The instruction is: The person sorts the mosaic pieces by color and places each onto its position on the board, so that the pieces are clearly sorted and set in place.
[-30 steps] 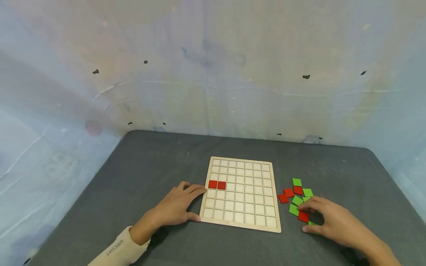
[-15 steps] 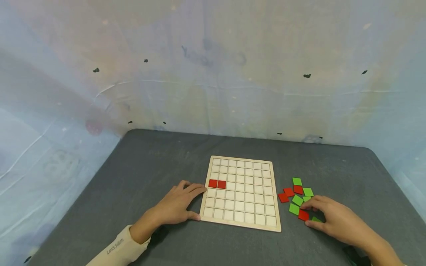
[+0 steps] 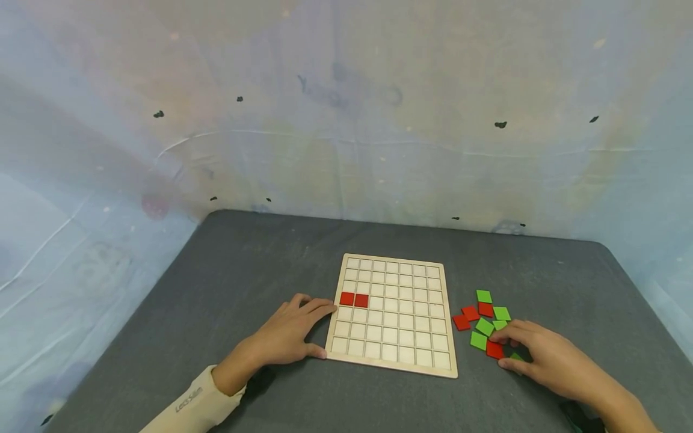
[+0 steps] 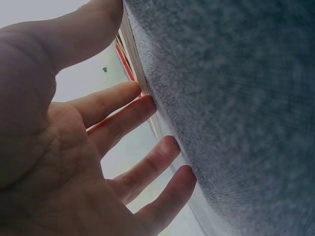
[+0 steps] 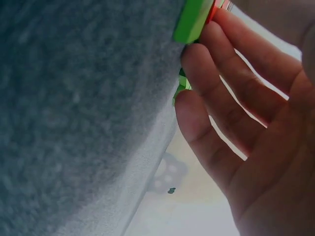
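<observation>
A light wooden grid board (image 3: 391, 361) lies on the dark table in the head view. Two red square tiles (image 3: 354, 299) sit side by side in cells at its left edge. My left hand (image 3: 289, 334) rests at that edge, fingers spread and fingertips against the board's side, thumb at the near corner. My right hand (image 3: 541, 358) is low over the loose tiles, index finger and thumb on either side of a red tile (image 3: 495, 350), with no firm pinch visible. Partly under that hand is a green tile (image 3: 517, 358), seen close up in the right wrist view (image 5: 191, 22).
Several other loose tiles lie right of the board, including green tiles (image 3: 479, 341) and red tiles (image 3: 462, 323). Behind the grey table (image 3: 260, 252) hangs a pale printed cloth (image 3: 368, 120).
My right hand has shifted slightly away from the board, and its thumb has come closer to the red tile. The left hand and the two tiles on the board stay in place.
</observation>
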Action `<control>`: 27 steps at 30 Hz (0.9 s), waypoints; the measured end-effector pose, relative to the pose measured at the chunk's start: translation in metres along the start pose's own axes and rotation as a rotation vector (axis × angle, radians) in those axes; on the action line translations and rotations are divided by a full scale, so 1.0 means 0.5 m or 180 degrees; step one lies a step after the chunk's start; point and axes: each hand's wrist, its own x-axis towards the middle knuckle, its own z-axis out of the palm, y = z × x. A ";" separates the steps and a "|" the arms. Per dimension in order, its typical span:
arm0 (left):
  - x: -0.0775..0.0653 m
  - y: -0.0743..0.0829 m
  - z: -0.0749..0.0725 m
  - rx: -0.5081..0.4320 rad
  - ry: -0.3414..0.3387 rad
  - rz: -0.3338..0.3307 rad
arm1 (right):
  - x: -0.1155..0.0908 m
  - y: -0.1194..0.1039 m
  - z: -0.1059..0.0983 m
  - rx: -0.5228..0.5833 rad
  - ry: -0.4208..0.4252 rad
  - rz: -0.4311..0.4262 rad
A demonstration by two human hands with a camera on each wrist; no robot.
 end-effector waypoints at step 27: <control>-0.001 -0.001 -0.002 -0.0019 -0.0035 0.0010 | 0.003 0.003 0.002 0.0066 0.0002 -0.0197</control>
